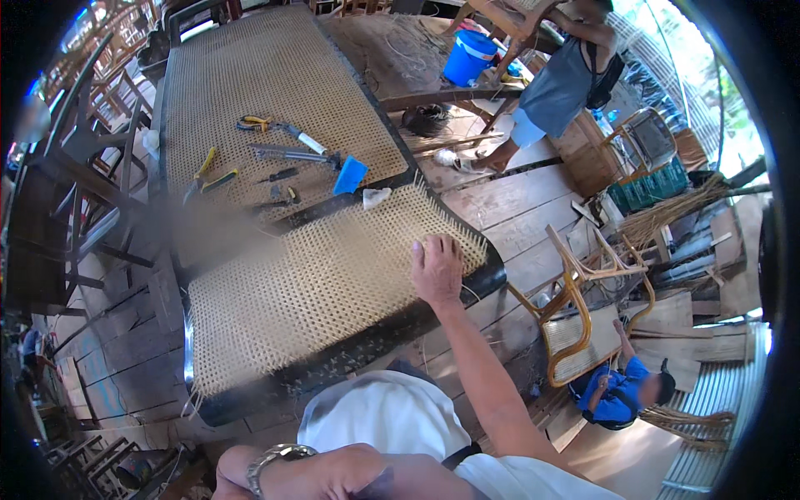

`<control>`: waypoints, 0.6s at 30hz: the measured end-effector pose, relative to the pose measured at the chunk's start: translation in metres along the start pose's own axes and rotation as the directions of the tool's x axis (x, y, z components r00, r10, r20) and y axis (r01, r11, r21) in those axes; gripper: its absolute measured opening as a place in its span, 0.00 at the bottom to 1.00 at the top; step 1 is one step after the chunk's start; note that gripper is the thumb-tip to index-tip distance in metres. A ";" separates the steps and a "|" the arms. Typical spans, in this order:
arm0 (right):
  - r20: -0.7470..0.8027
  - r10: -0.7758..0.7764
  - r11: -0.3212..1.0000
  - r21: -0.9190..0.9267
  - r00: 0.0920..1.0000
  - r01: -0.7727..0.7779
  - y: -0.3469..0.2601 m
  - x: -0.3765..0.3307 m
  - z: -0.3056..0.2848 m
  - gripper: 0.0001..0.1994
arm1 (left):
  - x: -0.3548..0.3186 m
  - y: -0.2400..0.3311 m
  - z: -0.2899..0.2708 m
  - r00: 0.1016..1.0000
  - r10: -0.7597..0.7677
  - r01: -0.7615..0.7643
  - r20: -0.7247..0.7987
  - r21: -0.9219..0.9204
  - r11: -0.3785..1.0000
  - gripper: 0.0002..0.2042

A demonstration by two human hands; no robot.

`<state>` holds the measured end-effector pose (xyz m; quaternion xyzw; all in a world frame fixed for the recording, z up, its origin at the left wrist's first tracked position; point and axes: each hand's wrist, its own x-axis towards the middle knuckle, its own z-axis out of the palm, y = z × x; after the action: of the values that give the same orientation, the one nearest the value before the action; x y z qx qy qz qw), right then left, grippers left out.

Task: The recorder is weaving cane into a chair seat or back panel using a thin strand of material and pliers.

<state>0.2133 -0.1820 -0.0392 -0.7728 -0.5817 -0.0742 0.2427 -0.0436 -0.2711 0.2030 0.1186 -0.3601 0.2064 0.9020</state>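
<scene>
Cane webbing (325, 287) beneath the right hand (437, 271), grip apart; left hand (354, 468), fingers indistinct, grip impossible to tell.

My woven cane sheet (325, 283) is pale straw, patterned with small, regular holes, and its frame (493, 279) is black. I see a blue bucket (468, 60), yellow-and-black pliers (253, 124) and my own white shirt (375, 412).

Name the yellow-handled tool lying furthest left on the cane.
The pliers with two splayed yellow handles, near the left edge of the cane panel; the yellow-and-black tool lies farther back and right.
</scene>
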 end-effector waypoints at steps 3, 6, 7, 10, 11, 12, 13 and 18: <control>0.010 0.002 0.999 0.047 1.000 -0.002 0.004 0.001 -0.008 0.16 | 0.024 0.002 0.049 0.722 -0.275 0.417 -0.635 0.082 0.905 0.25; -0.003 0.017 0.993 0.115 1.000 -0.016 0.008 0.001 -0.014 0.15 | 0.049 -0.036 0.025 0.825 -0.163 0.298 -0.541 0.172 0.939 0.20; -0.011 0.012 0.988 0.157 1.000 -0.010 0.010 0.001 -0.014 0.15 | 0.061 -0.045 0.018 0.916 -0.076 0.195 -0.394 0.272 0.942 0.19; -0.067 0.006 0.974 0.225 0.998 0.009 0.009 -0.002 -0.011 0.14 | 0.049 -0.062 -0.006 0.920 -0.277 0.374 -0.278 0.404 0.835 0.13; -0.086 -0.005 0.973 0.230 0.996 0.024 0.010 -0.001 -0.010 0.13 | 0.043 -0.071 -0.020 0.936 -0.353 0.278 0.019 0.574 0.770 0.11; -0.079 0.003 0.969 0.248 0.997 0.016 0.013 -0.002 -0.010 0.16 | 0.060 -0.059 -0.002 0.752 -0.609 0.659 -0.252 0.291 0.693 0.11; -0.076 0.008 0.968 0.253 0.997 0.012 0.015 -0.003 -0.010 0.16 | 0.058 -0.073 -0.009 0.749 -0.611 0.663 -0.257 0.287 0.692 0.11; -0.170 -0.051 0.913 0.392 0.984 0.115 0.023 -0.005 -0.013 0.13 | 0.027 -0.127 -0.012 0.957 -0.238 0.292 -0.169 0.565 0.772 0.16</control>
<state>0.2353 -0.1971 -0.0369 -0.6730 -0.5961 -0.0240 0.4372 0.0400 -0.3718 0.2052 0.4301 -0.2190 0.1829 0.8565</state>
